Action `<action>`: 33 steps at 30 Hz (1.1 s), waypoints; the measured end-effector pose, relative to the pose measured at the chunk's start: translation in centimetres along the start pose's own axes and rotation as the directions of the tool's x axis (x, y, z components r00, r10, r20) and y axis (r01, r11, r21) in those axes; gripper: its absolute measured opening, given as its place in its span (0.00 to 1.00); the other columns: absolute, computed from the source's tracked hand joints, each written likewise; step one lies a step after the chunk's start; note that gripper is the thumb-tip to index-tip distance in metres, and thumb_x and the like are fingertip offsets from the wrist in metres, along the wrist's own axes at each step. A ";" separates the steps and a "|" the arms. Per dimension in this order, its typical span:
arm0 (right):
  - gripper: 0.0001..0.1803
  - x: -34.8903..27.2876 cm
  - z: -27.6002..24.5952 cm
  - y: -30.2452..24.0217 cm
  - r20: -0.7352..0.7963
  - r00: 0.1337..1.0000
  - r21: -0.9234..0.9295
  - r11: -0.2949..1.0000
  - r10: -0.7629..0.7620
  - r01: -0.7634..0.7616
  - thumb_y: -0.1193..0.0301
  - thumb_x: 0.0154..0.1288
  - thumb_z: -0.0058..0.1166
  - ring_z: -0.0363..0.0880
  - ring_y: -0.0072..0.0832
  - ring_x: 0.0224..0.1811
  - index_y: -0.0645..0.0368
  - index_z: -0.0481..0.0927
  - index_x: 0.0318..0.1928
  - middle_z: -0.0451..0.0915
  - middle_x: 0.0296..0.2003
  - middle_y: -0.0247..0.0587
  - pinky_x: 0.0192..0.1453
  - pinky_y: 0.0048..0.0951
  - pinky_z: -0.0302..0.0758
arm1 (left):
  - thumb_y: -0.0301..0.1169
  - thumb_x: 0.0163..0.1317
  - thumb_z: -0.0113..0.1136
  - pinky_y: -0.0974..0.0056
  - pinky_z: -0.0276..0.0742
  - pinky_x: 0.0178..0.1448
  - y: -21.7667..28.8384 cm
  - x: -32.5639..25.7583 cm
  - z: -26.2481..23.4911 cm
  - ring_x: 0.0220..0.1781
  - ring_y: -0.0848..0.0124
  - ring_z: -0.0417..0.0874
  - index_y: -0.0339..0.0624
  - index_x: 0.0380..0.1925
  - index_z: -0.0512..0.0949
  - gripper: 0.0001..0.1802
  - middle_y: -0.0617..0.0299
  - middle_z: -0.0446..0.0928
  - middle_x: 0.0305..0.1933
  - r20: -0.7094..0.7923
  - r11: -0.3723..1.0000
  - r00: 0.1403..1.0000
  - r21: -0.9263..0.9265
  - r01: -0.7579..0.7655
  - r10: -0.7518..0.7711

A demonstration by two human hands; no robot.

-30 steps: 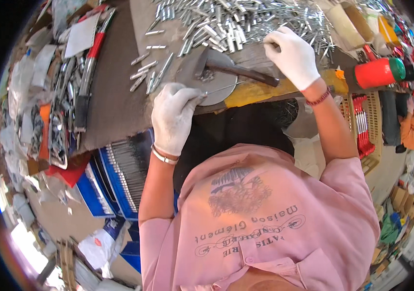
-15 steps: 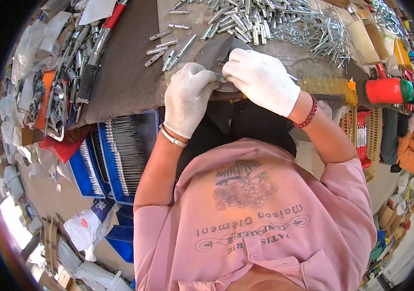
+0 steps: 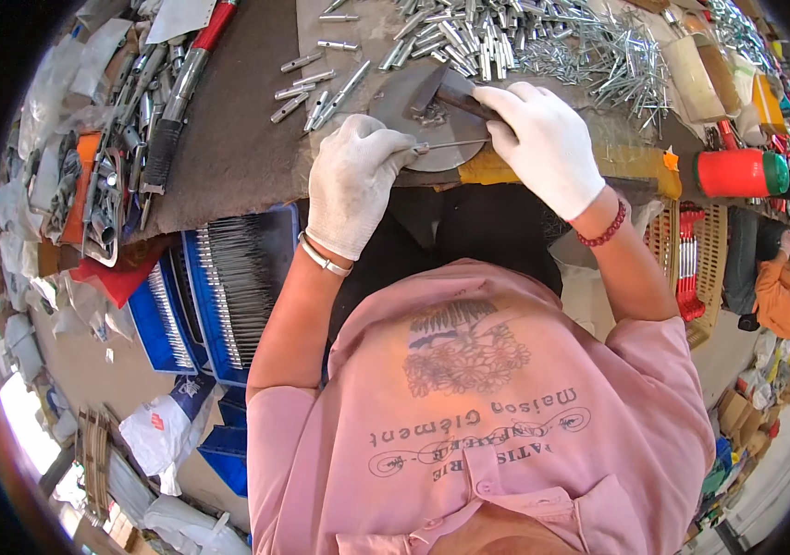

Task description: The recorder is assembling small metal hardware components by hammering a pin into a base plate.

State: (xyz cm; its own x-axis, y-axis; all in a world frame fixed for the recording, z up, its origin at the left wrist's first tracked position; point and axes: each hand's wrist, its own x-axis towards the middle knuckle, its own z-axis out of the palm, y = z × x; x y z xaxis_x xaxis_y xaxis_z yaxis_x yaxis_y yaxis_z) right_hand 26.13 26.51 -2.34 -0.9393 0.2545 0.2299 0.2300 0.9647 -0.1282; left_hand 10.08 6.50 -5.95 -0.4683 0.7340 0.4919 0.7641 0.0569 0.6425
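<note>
Both my hands wear white gloves and meet over a round grey metal disc (image 3: 406, 109) at the near edge of the workbench. My left hand (image 3: 353, 180) pinches one end of a thin metal rod (image 3: 450, 144). The rod's other end runs under my right hand (image 3: 543, 143), which is closed over it. On the disc, just beyond my right fingers, lies a dark hammer-like tool (image 3: 439, 90). Behind the disc is a heap of short silver metal tubes (image 3: 469, 37), with a tangle of thin pins (image 3: 617, 57) to its right.
A few loose tubes (image 3: 316, 92) lie left of the disc. Long tools and clutter (image 3: 150, 111) line the bench's left side. A red cylinder with a green cap (image 3: 737, 173) lies at right. Blue trays of dark rods (image 3: 228, 277) stand below the bench.
My right hand came back from the tube heap to the disc. Both hands closed together and now hold the thin rod between them.
</note>
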 end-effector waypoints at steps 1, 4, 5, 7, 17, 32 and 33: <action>0.20 -0.5 -0.3 -0.4 -0.051 0.997 0.133 0.990 0.063 -0.056 0.73 0.66 0.64 0.85 0.43 0.46 0.51 0.83 0.58 0.83 0.44 0.43 0.50 0.40 0.82 | 0.26 0.53 0.76 0.52 0.79 0.43 -0.1 -0.1 0.0 0.40 0.54 0.84 0.47 0.33 0.87 0.07 0.58 0.80 0.35 0.001 1.000 1.000 0.001 -0.001 0.001; 0.26 -2.1 -1.9 -1.7 -0.140 0.978 0.376 0.922 0.152 -0.090 0.79 0.65 0.64 0.84 0.44 0.43 0.50 0.83 0.63 0.81 0.47 0.45 0.49 0.37 0.82 | 0.26 0.52 0.76 0.53 0.80 0.42 -0.1 -0.1 0.0 0.39 0.54 0.84 0.47 0.33 0.87 0.09 0.58 0.80 0.34 0.018 1.000 1.000 -0.022 0.022 -0.021; 0.27 -2.7 -2.5 -2.1 -0.153 0.979 0.399 0.915 0.131 -0.060 0.80 0.64 0.65 0.84 0.43 0.43 0.50 0.83 0.64 0.81 0.47 0.44 0.49 0.37 0.82 | 0.25 0.52 0.76 0.53 0.80 0.42 0.0 -0.1 -0.1 0.39 0.54 0.84 0.46 0.33 0.87 0.09 0.57 0.80 0.34 0.006 1.000 1.000 -0.028 0.014 -0.014; 0.28 -3.6 -3.2 -2.9 -0.203 0.974 0.310 0.950 0.105 -0.038 0.80 0.64 0.64 0.84 0.40 0.41 0.47 0.83 0.65 0.82 0.44 0.42 0.46 0.35 0.82 | 0.25 0.52 0.77 0.54 0.80 0.42 0.2 -0.1 0.0 0.39 0.54 0.84 0.45 0.33 0.87 0.09 0.57 0.80 0.35 0.004 0.999 1.000 -0.039 0.000 0.000; 0.28 -4.1 -4.0 -4.0 -0.279 0.958 0.427 0.902 0.063 0.065 0.83 0.63 0.63 0.86 0.38 0.40 0.50 0.85 0.63 0.85 0.43 0.41 0.43 0.33 0.83 | 0.25 0.53 0.76 0.54 0.80 0.42 0.4 0.0 -0.3 0.39 0.53 0.84 0.45 0.34 0.87 0.09 0.56 0.81 0.35 0.015 0.999 0.999 -0.032 0.031 -0.031; 0.23 -2.0 -0.3 -1.5 -0.146 0.989 0.267 0.964 0.037 0.004 0.73 0.63 0.68 0.83 0.44 0.42 0.48 0.85 0.60 0.79 0.42 0.42 0.46 0.41 0.81 | 0.24 0.53 0.75 0.57 0.80 0.45 -0.2 -0.5 -0.3 0.41 0.56 0.84 0.42 0.35 0.89 0.08 0.55 0.81 0.35 0.076 0.975 0.988 -0.167 0.145 -0.134; 0.22 -1.7 -0.5 -1.6 -0.180 0.984 0.172 0.984 -0.006 0.037 0.71 0.62 0.69 0.83 0.42 0.43 0.48 0.85 0.57 0.79 0.41 0.41 0.45 0.40 0.81 | 0.24 0.53 0.75 0.57 0.80 0.46 -0.4 -0.7 -0.3 0.41 0.56 0.84 0.42 0.35 0.89 0.08 0.56 0.81 0.35 0.078 0.967 0.986 -0.195 0.162 -0.150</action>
State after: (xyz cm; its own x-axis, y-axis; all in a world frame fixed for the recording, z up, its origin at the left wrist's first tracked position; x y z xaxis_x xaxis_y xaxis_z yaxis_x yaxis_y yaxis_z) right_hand 27.51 24.53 -2.08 -0.8793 0.2570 0.4010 0.1478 0.9476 -0.2833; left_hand 9.94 5.79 -6.39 -0.5415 0.7675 0.3431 0.5766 0.0420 0.8160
